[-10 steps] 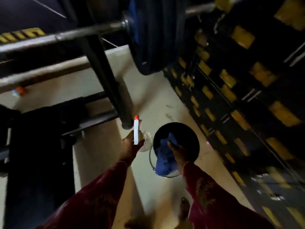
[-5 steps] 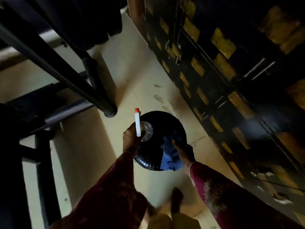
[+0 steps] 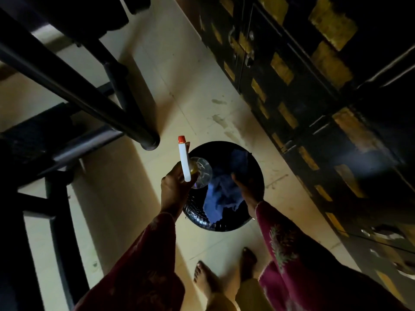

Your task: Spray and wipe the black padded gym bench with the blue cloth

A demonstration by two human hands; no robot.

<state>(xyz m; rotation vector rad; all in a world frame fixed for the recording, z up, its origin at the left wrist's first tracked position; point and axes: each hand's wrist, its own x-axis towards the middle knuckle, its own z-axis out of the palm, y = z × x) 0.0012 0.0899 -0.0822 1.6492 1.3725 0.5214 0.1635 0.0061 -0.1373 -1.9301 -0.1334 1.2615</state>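
Spray bottle [image 3: 184,165] and blue cloth [image 3: 219,195] are held over a round black stool [image 3: 201,217].
The left grip [image 3: 174,187] is clamped on the bottle, red nozzle toward 12 o'clock. The cloth lies at its 3 o'clock, under the right grip [image 3: 246,190], whose closure cannot be told. Black frame tubes [image 3: 89,102] cross at 10 o'clock.

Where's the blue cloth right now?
Head view, centre: blue cloth lies on the round black stool, under the right hand, right of the spray bottle.
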